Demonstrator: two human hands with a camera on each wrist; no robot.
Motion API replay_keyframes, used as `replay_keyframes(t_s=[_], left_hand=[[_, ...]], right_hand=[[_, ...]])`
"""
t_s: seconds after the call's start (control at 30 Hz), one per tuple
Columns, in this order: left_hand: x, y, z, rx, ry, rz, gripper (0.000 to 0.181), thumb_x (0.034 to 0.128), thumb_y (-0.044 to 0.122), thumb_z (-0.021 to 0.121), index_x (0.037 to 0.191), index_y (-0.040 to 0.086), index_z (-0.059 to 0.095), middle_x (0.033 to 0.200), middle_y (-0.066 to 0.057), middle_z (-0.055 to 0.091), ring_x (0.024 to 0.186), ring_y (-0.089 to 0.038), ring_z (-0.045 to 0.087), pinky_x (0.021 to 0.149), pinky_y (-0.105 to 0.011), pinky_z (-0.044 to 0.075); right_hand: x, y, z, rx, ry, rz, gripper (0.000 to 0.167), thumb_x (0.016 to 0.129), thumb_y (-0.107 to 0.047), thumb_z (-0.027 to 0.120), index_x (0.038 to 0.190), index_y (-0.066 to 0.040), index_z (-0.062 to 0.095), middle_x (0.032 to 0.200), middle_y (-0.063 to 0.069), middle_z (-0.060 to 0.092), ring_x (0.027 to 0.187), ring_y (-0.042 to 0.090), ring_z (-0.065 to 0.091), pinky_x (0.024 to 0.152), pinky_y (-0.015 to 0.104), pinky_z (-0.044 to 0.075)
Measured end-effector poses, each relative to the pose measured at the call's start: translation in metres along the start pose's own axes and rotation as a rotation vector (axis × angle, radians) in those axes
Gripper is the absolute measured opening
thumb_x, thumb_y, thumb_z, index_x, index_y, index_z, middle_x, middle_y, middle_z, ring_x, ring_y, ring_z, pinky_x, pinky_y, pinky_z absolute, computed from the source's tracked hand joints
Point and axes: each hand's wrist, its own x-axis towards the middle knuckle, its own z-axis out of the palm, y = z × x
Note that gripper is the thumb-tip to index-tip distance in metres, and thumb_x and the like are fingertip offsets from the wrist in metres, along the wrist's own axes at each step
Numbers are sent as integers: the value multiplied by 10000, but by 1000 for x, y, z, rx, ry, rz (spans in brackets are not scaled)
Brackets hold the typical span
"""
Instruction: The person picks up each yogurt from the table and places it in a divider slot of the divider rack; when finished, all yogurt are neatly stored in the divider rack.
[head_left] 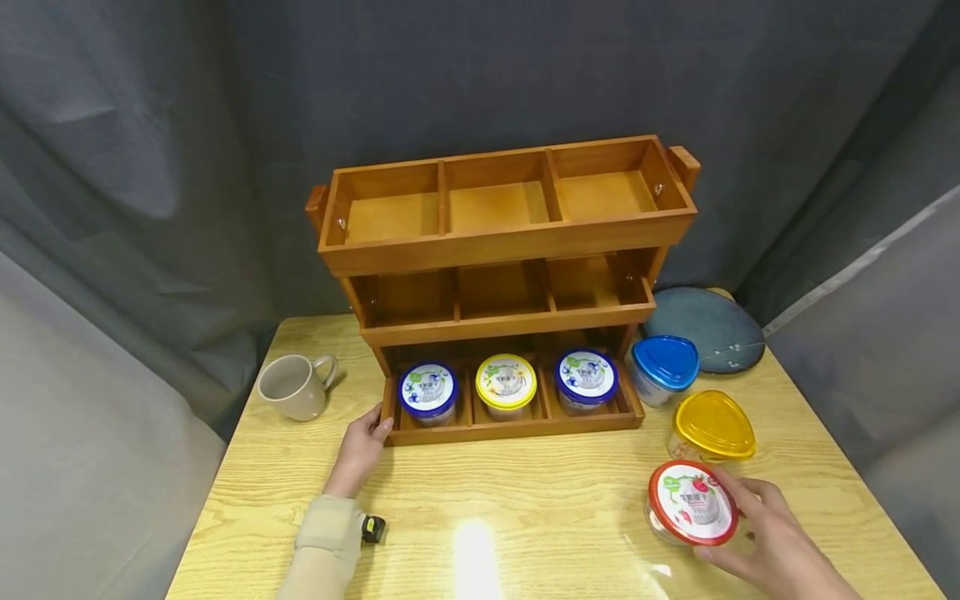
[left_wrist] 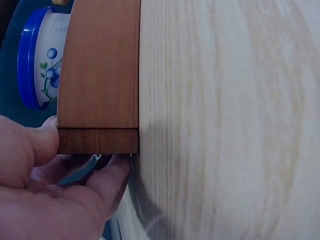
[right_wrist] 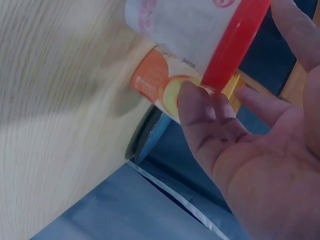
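Observation:
At the lower left corner of the three-tier wooden rack point(head_left: 517, 429), my left hand point(head_left: 360, 454) grips the bottom tray's end. The left wrist view shows the left hand point(left_wrist: 60, 190) with its thumb and fingers around that wooden end point(left_wrist: 98, 141). My right hand point(head_left: 776, 533) holds a red-lidded cup point(head_left: 693, 504) near the table's right side, thumb and fingers at the lid's edge. In the right wrist view, fingertips of the right hand point(right_wrist: 260, 155) touch the red lid point(right_wrist: 235, 45); whether the cup touches the table, I cannot tell.
Two blue-lidded cups point(head_left: 428, 389) point(head_left: 587, 377) flank a yellow-lidded one point(head_left: 506, 382) in the bottom tray. Right of the rack are a blue-lidded tub point(head_left: 665, 364), a yellow-lidded tub point(head_left: 714, 425) and a dark plate point(head_left: 708, 329). A beige mug point(head_left: 296, 387) stands left.

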Motion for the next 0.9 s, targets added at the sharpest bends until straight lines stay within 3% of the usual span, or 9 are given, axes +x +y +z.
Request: replay_keyframes(t_s=[0.17, 0.43, 0.6, 0.83, 0.9], left_hand=[[1, 1, -1, 0, 6, 6, 506, 1048, 110, 498, 1488, -85, 344, 1441, -299, 443, 1304, -406, 462, 1071, -481, 410], [1, 0, -1, -13, 7, -6, 506, 1047, 119, 501, 1490, -76, 351, 1438, -293, 453, 1300, -397, 471, 1070, -477, 415], [0, 1, -1, -8, 9, -9, 502, 1050, 121, 495, 1490, -75, 352, 1443, -292, 447, 1306, -399, 464, 1070, -480, 414], [-1, 2, 0, 2, 7, -12, 502, 1051, 124, 495, 1492, -69, 353, 1454, -283, 440, 1317, -394, 454, 1073, -473, 411], [-1, 2, 0, 4, 9, -3, 499, 1050, 114, 493, 1486, -82, 352, 1448, -294, 439, 1314, -402, 454, 1070, -480, 412]], right_hand=[[10, -7, 4, 28, -62, 46, 1144, 672, -600, 836, 1476, 55, 354, 1217, 281, 404, 968, 332, 515, 759, 463, 585], [18, -13, 15, 95, -81, 13, 1174, 655, -555, 870, 1500, 11, 283, 1342, 319, 369, 1082, 412, 498, 865, 611, 527], [22, -18, 25, 129, -81, 31, 1225, 650, -537, 885, 1507, 31, 219, 1387, 325, 413, 1107, 407, 521, 913, 616, 501], [21, -17, 36, 108, 83, -51, 1233, 583, -533, 921, 1470, 40, 287, 1324, 351, 508, 1143, 470, 554, 904, 598, 494], [21, -18, 37, 116, 90, -55, 1229, 582, -528, 923, 1470, 35, 287, 1315, 346, 516, 1137, 465, 558, 897, 593, 498]])
